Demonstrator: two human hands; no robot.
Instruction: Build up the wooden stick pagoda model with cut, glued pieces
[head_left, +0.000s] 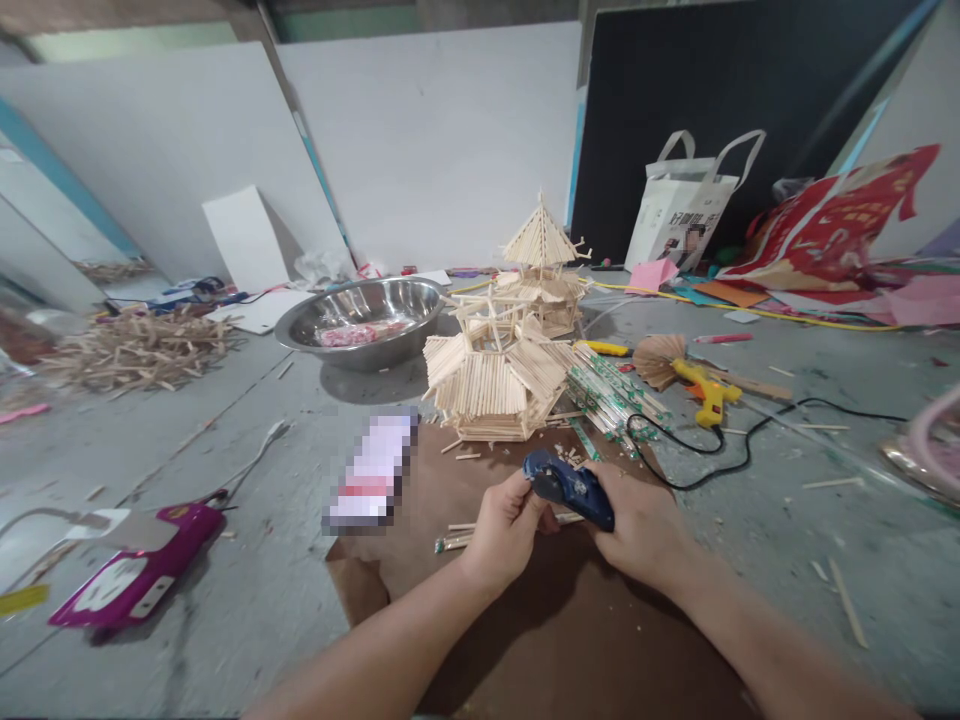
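Note:
My right hand (637, 520) is closed around a dark blue hand tool (574, 487) with a rounded black head; its exact kind is unclear. Close to that head, my left hand (504, 530) has thumb and fingers pinched together, and what lies between them is hidden. Under the left hand a few thin wooden sticks (454, 543) lie on the brown board (555, 610). Just beyond both hands stands a stick-built model (487, 385) with sloping roof panels. Behind it rises a taller stick pagoda (541, 245) with a pointed roof.
Wrapped stick bundles (611, 390) and a yellow glue gun (709, 395) with a black cord lie right of the models. A phone (373, 470) rests left. Farther off are a metal basin (300, 325), a purple power strip (142, 575), a stick heap (150, 350) and a white bag (667, 215).

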